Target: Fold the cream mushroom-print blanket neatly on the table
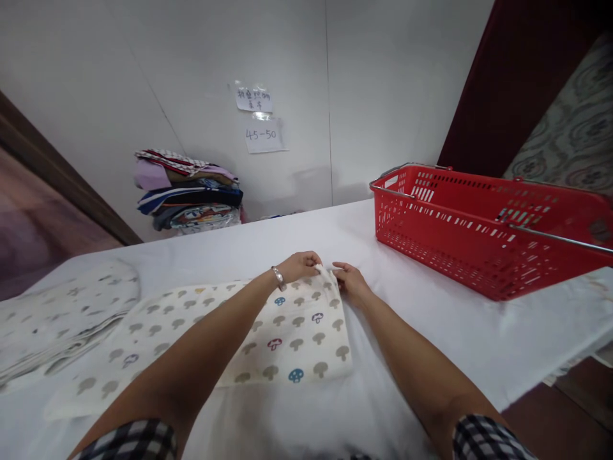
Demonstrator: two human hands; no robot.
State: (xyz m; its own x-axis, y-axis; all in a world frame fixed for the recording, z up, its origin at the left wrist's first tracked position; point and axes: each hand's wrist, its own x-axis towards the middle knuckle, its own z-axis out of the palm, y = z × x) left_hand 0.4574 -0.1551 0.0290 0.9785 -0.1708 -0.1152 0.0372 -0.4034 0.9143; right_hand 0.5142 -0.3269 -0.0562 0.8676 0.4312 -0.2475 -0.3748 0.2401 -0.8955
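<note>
A cream cloth [306,342] printed with grey, blue and red mushrooms lies folded into a long strip across the white table. My left hand [301,265], with a silver bracelet at the wrist, pinches the far edge of the cloth near its right corner. Just to the right, my right hand [352,281] grips that same corner, its index finger stretched forward and its other fingers curled at the cloth's edge. The corner is slightly raised and bunched between the two hands. My left forearm hides part of the cloth's middle.
A red plastic basket [440,239] with metal handles stands at the right. Another folded patterned cloth [71,306] lies at the left. Stacked fabrics [191,191] rest against the back wall, beside two paper notes [264,135]. The white table [522,345] ends at the right.
</note>
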